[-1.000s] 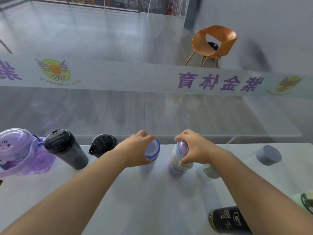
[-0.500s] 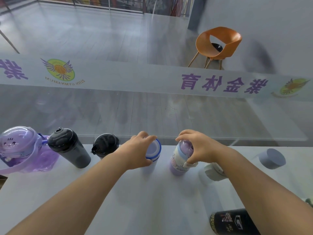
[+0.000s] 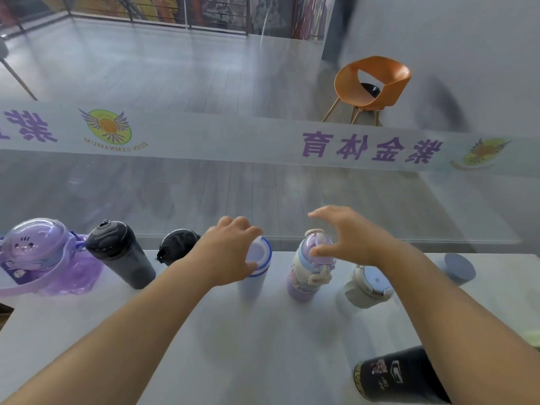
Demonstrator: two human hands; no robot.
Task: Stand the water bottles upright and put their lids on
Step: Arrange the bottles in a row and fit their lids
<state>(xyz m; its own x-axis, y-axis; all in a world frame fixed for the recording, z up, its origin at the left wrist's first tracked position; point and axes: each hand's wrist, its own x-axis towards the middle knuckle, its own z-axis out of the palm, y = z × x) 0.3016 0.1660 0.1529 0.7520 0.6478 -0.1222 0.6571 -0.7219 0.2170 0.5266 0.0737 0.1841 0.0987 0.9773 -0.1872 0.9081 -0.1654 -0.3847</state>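
The left hand is curled round the top of the blue-rimmed bottle, thumb on the near side and fingers over the far rim. That bottle stands upright at mid-surface with its mouth open. Right beside it at three o'clock stands the lilac bottle, upright with its domed cap on. The right hand is spread wide just above that cap, gripping nothing; I cannot tell whether the thumb brushes it.

Both look like light plastic: stiff walls, smooth and a bit slippery, tall and narrow, so easy to knock over on the pale surface. To my eye the safe hold is round the shoulder or upper body, as the left hand has it, steadying the bottle while the other hand turns a lid from above.

A white lid lies at three o'clock of the lilac bottle and a grey lid farther out the same way. A black bottle lies on its side at five o'clock; it looks heavier and wants a full wrap round its middle.
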